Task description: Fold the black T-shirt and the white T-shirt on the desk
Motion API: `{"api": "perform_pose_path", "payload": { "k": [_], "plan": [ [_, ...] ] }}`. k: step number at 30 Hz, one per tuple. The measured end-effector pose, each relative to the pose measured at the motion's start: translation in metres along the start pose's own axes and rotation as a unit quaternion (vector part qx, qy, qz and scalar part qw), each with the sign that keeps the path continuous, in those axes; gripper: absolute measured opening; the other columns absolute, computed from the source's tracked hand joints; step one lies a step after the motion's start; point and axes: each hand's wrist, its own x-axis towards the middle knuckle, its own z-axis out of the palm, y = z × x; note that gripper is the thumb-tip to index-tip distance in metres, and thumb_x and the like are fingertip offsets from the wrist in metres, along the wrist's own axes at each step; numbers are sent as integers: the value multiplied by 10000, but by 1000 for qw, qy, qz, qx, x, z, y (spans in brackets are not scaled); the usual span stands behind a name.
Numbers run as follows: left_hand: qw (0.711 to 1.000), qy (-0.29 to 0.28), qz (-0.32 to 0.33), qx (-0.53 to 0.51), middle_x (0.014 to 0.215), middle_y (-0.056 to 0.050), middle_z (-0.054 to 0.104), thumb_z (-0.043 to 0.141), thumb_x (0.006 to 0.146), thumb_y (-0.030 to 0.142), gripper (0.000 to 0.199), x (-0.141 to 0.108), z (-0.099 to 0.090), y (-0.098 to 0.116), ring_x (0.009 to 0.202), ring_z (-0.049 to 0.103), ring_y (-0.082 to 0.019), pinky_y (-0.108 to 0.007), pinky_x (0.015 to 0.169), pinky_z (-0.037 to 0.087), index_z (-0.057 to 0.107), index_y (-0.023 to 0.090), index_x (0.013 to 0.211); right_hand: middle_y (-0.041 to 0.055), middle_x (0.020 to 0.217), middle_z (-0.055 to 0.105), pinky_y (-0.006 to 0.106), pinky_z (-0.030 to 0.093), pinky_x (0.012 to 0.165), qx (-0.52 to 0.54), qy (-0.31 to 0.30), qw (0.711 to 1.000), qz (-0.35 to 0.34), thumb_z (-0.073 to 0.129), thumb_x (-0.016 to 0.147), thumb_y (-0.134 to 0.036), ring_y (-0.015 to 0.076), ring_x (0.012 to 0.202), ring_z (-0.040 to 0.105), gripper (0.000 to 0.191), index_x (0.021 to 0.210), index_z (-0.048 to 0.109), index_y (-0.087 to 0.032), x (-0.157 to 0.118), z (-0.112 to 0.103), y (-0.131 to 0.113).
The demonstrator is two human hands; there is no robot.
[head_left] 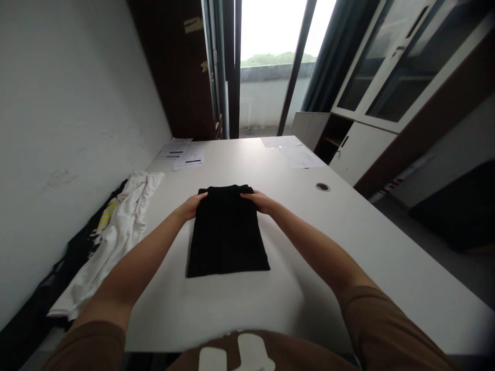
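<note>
A black garment (229, 234), folded into a neat rectangle, is in front of me over the white table (162, 309). I cannot tell exactly what kind of garment it is. My left hand (192, 205) grips its far left corner, thumb on top and fingers underneath. At the far right corner, my right hand (263, 201) pinches the cloth the same way. The far edge shows several folded layers and looks slightly raised, while the near edge lies straight towards me.
White clothing (124, 226) and dark clothing (77, 242) lie bunched along the wall at left. Papers with pens (189, 154) are at the far left, and more sheets (297, 153) at the far right. A round cable hole (323, 187) sits in the tabletop. Cabinets (367, 123) stand beyond.
</note>
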Motion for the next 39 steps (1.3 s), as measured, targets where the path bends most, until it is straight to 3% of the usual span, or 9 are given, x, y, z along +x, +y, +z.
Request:
{"api": "perform_pose_path", "payload": {
  "k": [4, 8, 11, 16, 19, 22, 28, 33, 39],
  "plan": [
    [999, 20, 4, 29, 878, -117, 761, 593, 991, 328, 256, 38, 0, 15, 771, 751, -214, -316, 788, 630, 701, 97, 1019, 114, 931, 765, 312, 632, 772, -11, 16, 999, 27, 721, 892, -130, 186, 785, 729, 110, 995, 703, -101, 41, -10, -9],
    [996, 48, 23, 64, 874, -111, 754, 598, 986, 396, 296, 72, 2, 35, 784, 745, -216, -326, 799, 626, 690, 114, 983, 96, 916, 755, 286, 616, 755, -61, 18, 998, -2, 742, 882, -154, 165, 768, 711, 140, 1004, 695, -106, 74, -15, -30],
    [988, 98, 51, 113, 808, -94, 736, 615, 969, 420, 315, 92, 1, 35, 743, 736, -212, -333, 765, 621, 667, 113, 1018, 70, 917, 743, 272, 597, 729, -187, 94, 978, -20, 711, 918, -236, 142, 738, 687, 168, 1052, 695, -136, 91, -20, -37],
    [945, 194, 110, 240, 895, -99, 751, 706, 885, 310, 358, 105, -14, 10, 841, 736, -226, -331, 810, 585, 623, 112, 1172, 101, 1083, 725, 327, 570, 804, -435, 210, 875, -30, 645, 945, -406, 207, 899, 695, 448, 1329, 606, -179, 96, -29, -12],
    [903, 237, 144, 328, 1075, -102, 753, 751, 837, 268, 427, 105, -24, -1, 1014, 716, -245, -331, 922, 537, 615, 179, 1231, 123, 1181, 708, 391, 527, 917, -552, 226, 798, -84, 662, 918, -509, 287, 1075, 669, 640, 1465, 503, -218, 84, -29, 12],
    [858, 268, 169, 405, 1249, -113, 708, 709, 872, 247, 424, 105, -23, -5, 1204, 641, -284, -369, 1041, 458, 605, 233, 1283, 128, 1250, 692, 411, 505, 934, -608, 211, 758, -106, 628, 948, -465, 319, 1120, 655, 651, 1531, 423, -260, 70, -22, 28],
    [790, 309, 194, 493, 1243, -175, 695, 475, 1021, 284, 413, 102, -10, -10, 1222, 625, -343, -463, 1033, 434, 523, 243, 1429, 76, 1242, 708, 373, 486, 948, -604, 221, 754, -137, 425, 1056, -342, 274, 1119, 660, 405, 1445, 520, -288, 60, -18, 33],
    [760, 325, 201, 525, 1293, -193, 670, 430, 1032, 262, 450, 97, -4, -14, 1195, 640, -339, -452, 1005, 461, 476, 215, 1478, 101, 1232, 714, 382, 480, 975, -591, 247, 757, -131, 340, 1086, -383, 276, 1124, 663, 422, 1417, 567, -256, 64, -18, 34],
    [733, 345, 234, 538, 1481, -127, 554, 373, 1048, 242, 493, 92, -2, -13, 1292, 580, -292, -404, 1062, 446, 396, 251, 1540, 43, 1379, 650, 339, 435, 1066, -536, 251, 785, -185, 300, 1094, -350, 227, 1239, 613, 443, 1445, 553, -254, 66, -23, 34]
  ]
}}
